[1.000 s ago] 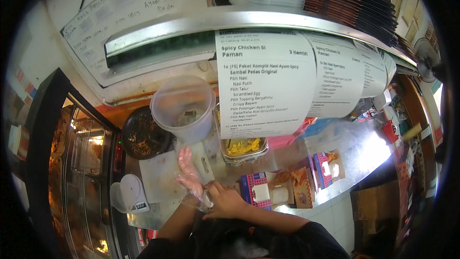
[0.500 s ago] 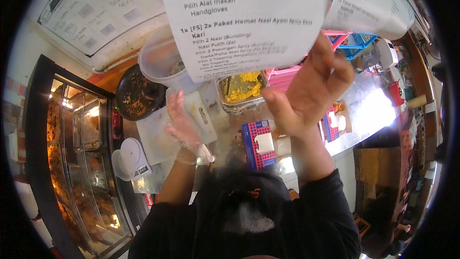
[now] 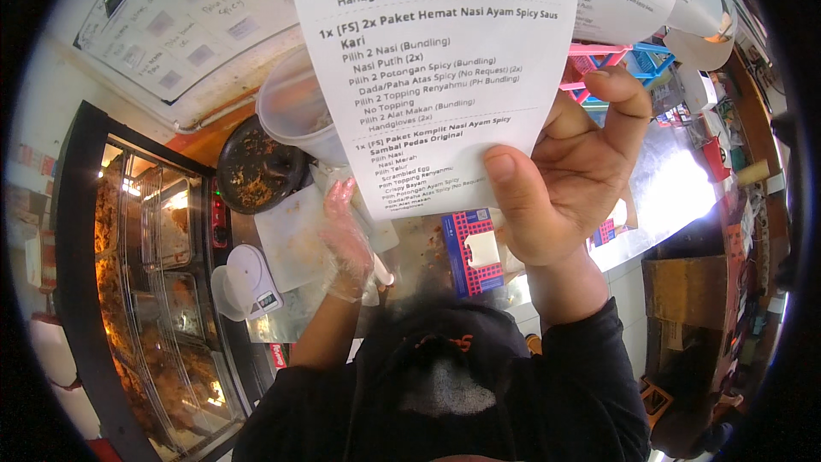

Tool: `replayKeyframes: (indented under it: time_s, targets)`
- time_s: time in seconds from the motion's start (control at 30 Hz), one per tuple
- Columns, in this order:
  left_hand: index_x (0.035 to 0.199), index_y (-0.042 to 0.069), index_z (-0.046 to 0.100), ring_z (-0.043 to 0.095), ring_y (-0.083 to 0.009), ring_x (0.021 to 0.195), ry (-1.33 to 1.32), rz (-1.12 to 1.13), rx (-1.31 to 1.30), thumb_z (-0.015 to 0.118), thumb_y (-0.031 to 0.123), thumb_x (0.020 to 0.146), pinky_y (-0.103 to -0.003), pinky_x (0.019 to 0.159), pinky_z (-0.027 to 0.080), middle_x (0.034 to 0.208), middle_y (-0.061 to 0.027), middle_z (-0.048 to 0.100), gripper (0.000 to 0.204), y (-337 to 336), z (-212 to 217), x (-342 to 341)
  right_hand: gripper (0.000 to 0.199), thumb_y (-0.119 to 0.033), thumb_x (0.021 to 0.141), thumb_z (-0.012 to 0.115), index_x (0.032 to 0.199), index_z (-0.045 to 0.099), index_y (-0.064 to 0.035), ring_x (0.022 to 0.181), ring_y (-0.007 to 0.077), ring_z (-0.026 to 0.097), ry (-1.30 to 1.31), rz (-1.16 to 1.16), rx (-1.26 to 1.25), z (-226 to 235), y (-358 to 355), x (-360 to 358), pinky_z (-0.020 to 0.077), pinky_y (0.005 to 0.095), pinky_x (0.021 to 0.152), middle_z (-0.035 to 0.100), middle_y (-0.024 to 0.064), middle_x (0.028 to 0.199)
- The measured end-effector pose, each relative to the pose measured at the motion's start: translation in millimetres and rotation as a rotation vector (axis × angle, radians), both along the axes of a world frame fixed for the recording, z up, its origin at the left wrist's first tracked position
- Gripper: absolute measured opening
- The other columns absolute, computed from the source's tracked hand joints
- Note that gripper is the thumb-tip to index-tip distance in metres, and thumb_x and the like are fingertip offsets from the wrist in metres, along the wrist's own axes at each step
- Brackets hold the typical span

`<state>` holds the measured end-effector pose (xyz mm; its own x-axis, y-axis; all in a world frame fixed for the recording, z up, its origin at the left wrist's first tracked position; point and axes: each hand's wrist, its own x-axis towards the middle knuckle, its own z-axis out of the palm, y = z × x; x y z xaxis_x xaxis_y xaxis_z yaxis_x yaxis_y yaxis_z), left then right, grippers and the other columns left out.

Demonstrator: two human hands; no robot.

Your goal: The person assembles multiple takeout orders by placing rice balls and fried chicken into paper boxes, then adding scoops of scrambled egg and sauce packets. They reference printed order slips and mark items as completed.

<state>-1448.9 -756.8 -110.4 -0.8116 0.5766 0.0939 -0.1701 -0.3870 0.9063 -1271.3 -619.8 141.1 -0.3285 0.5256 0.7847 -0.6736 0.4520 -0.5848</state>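
A: What step would you say this is?

B: Reading the order, I'd judge. The right hand (image 3: 569,175) has the printed order slip (image 3: 440,68) lifted close to the camera, thumb pressed on its lower right edge and the other fingers curled behind the paper, so it is pinched firmly. The slip hangs from above and fills the top middle of the view.

A: And the other hand?

B: The left hand (image 3: 346,235) wears a thin clear glove and lies low over the steel counter (image 3: 676,188), fingers stretched out and loosely spread. A slim white thing runs under the palm, but the glove blurs it, so I cannot tell whether the fingers grip it or only rest on it.

A: What's around it?

B: A clear plastic tub (image 3: 295,111) just above, a dark round pan of crumbs (image 3: 256,175) to its left, a white sheet (image 3: 291,244) touching the glove, and a small white scale (image 3: 252,278) near the glass warming cabinet (image 3: 154,291). A red and blue box (image 3: 470,248) lies just beside the right wrist.

A: So what does the next move call for?

B: Likely matching the listed items to the food at hand, which needs the slip let go and both hands down at the counter.
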Motion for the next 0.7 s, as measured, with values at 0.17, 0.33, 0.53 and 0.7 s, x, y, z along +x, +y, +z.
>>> replayKeyframes:
  time_s: [0.17,0.33,0.53,0.7]
  targets:
    - [0.148,-0.004,0.038,0.036,-0.0294,0.146,0.038,0.011,-0.018,0.027,0.075,0.098,-0.042,0.125,0.016,0.15,-0.0236,0.048,0.094,-2.9,-6.6,-1.5,0.068,-0.004,0.092,0.071,0.144,0.027,-0.0096,0.119,0.0278,0.066,0.059,-0.003,0.062,-3.9,-3.6,-2.0,0.0515,0.0401,0.103,0.067,0.0252,0.124]
    - [0.149,0.002,0.042,0.042,-0.0314,0.143,0.217,-0.099,0.103,0.045,0.064,0.102,-0.043,0.123,0.025,0.152,-0.0179,0.048,0.078,-2.0,-9.0,-22.2,0.041,-0.002,0.095,0.064,0.129,0.042,-0.0037,0.105,0.0215,0.066,0.369,-0.326,-0.049,-41.0,28.8,-7.2,0.0547,0.0323,0.091,0.065,0.018,0.116]
    - [0.129,0.001,0.06,0.055,-0.0267,0.127,0.494,-0.154,-0.51,0.048,0.042,0.106,-0.038,0.111,0.039,0.135,-0.0187,0.061,0.049,30.4,-10.1,-58.8,0.017,-0.016,0.092,0.067,0.1,0.072,-0.0021,0.081,0.0256,0.071,-1.102,-0.565,-0.12,-184.2,100.0,-52.8,0.0549,0.0386,0.076,0.074,0.0161,0.088]
    - [0.131,0.006,0.059,0.063,-0.0215,0.112,0.216,-0.186,-0.674,0.061,0.034,0.1,-0.034,0.101,0.046,0.118,-0.0093,0.07,0.042,72.3,-28.9,-53.4,0.041,-0.038,0.091,0.069,0.101,0.076,0.0014,0.102,0.0416,0.071,-1.752,-0.457,0.118,-291.5,124.5,-124.8,0.0552,0.0479,0.091,0.072,0.0289,0.104]
